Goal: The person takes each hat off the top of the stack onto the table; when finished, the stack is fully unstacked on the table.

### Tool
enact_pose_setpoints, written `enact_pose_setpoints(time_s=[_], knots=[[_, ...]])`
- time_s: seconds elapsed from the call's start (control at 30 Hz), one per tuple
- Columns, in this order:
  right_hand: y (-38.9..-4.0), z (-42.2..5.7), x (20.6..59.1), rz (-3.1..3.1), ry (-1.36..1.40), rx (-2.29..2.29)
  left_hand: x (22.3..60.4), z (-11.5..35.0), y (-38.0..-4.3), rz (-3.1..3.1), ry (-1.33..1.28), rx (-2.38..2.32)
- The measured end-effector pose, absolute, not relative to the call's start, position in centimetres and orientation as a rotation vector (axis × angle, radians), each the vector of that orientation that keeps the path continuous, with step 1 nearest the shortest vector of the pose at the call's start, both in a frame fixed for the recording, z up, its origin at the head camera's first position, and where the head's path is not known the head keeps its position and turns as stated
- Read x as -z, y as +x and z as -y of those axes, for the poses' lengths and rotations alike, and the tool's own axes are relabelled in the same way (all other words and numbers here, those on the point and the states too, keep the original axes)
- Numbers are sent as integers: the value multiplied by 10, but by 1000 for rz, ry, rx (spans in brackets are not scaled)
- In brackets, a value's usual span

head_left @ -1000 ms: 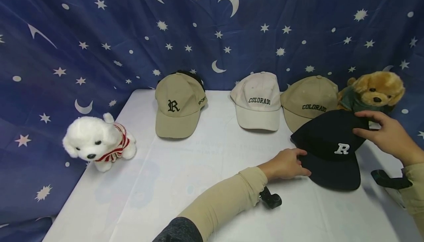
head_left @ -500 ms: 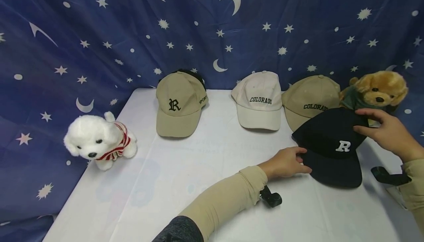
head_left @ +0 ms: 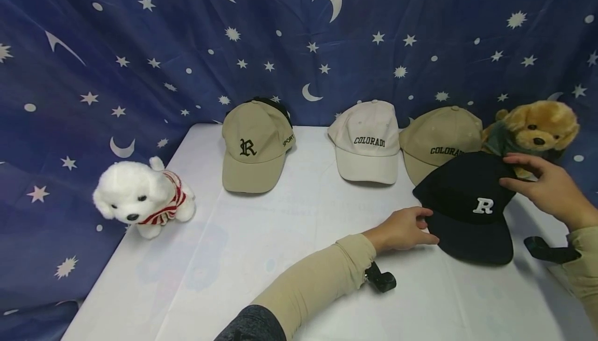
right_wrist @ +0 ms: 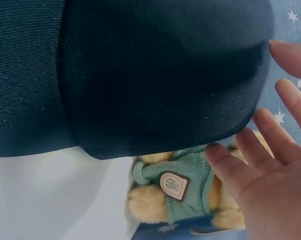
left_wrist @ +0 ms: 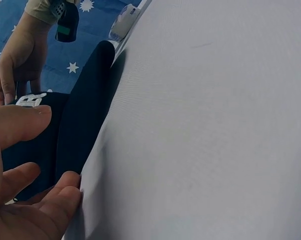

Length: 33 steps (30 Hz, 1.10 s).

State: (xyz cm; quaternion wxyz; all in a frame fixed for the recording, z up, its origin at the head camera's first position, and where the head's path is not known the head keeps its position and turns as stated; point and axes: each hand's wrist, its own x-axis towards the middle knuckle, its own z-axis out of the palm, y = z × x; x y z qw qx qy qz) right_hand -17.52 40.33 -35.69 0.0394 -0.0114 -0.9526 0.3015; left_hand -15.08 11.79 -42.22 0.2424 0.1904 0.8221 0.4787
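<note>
A black baseball cap (head_left: 464, 201) with a white R stands on the white table, its brim facing me. My left hand (head_left: 403, 229) is at the brim's left edge, fingers loosely spread and fingertips right at the cloth. In the left wrist view, the thumb of that left hand (left_wrist: 28, 200) lies over the cap (left_wrist: 85, 115) and the other fingers sit low near the table. At the crown's right side, my right hand (head_left: 548, 190) has its fingertips close to the fabric. The right wrist view shows the right hand (right_wrist: 270, 175) with extended fingers along the cap's edge (right_wrist: 165, 80).
Behind the black cap are a khaki Colorado cap (head_left: 439, 133) and a brown plush dog (head_left: 537, 123) in a green sweater. A cream Colorado cap (head_left: 366, 144) and a khaki R cap (head_left: 254, 138) stand further left. A white plush dog (head_left: 140, 195) sits at the left edge.
</note>
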Motion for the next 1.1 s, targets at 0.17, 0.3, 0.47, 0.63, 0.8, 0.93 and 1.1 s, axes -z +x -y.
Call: enact_pose_setpoints(time_s=[0.17,0.3,0.47,0.63,0.8,0.93,1.1], knots=[[-176,-403,359,2910,-26,-946,422,-120,-148,-2216,524,-1324],[-176,-405,361,2912,-18,-953,422,-121,-147,-2220,552,-1313],[-176,-406,362,2925,-27,-940,422,-122,-147,-2228,564,-1296],[-182,-406,358,2964,-40,-898,421,-123,-151,-2247,540,-1288],[-186,-408,357,3017,-64,-900,421,-124,-152,-2205,535,-1325],[-185,-412,360,3012,-72,-927,421,-124,-152,-2158,525,-1363],[-177,-413,361,2978,-43,-968,418,-124,-150,-2138,538,-1359]])
